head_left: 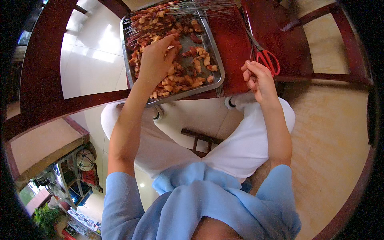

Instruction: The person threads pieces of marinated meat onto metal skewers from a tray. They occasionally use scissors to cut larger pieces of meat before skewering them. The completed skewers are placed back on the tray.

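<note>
A metal tray [186, 43] lies on the dark red table in front of me, holding many small chunks of cut meat [172, 86]. My left hand [158, 54] reaches over it, fingers bent down and closed among the pieces; the fingertips are partly hidden. To the right of the tray, my right hand [258, 76] pinches the end of a thin skewer [251, 53] that points away from me. Just beyond that hand, scissors [268, 60] with red handles rest on the table. Threaded meat skewers [150, 20] fill the tray's far left part.
Bare thin skewers [212, 8] are bunched across the tray's far right corner. The red table [230, 44] has its near edge just above my knees. A wooden chair frame [340, 80] stands at the right. Shelves with assorted goods [76, 180] show at the lower left.
</note>
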A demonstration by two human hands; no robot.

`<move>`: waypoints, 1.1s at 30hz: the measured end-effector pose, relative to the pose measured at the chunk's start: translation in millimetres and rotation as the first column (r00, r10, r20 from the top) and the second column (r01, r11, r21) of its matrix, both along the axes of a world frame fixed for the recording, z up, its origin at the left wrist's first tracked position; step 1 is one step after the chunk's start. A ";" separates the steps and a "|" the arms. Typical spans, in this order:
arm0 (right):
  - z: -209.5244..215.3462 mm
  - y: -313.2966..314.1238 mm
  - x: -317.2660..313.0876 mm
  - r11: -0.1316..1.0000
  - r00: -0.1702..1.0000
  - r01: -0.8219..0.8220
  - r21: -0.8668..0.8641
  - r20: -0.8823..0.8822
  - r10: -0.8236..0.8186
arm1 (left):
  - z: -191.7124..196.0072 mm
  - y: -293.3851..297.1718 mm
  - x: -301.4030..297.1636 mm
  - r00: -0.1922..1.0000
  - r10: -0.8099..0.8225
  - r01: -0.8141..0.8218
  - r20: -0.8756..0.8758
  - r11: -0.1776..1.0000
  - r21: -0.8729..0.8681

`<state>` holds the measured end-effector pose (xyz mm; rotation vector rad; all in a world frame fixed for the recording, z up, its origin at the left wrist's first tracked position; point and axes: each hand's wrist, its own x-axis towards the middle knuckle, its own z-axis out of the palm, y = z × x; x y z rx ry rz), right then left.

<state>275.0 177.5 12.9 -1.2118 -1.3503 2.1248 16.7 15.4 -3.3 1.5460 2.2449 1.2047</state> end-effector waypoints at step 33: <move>16.2 -40.7 -15.1 0.986 0.994 -0.079 0.147 -0.059 0.089 | 16.1 -35.4 -37.4 0.923 0.368 -0.385 -0.117 0.892 -0.236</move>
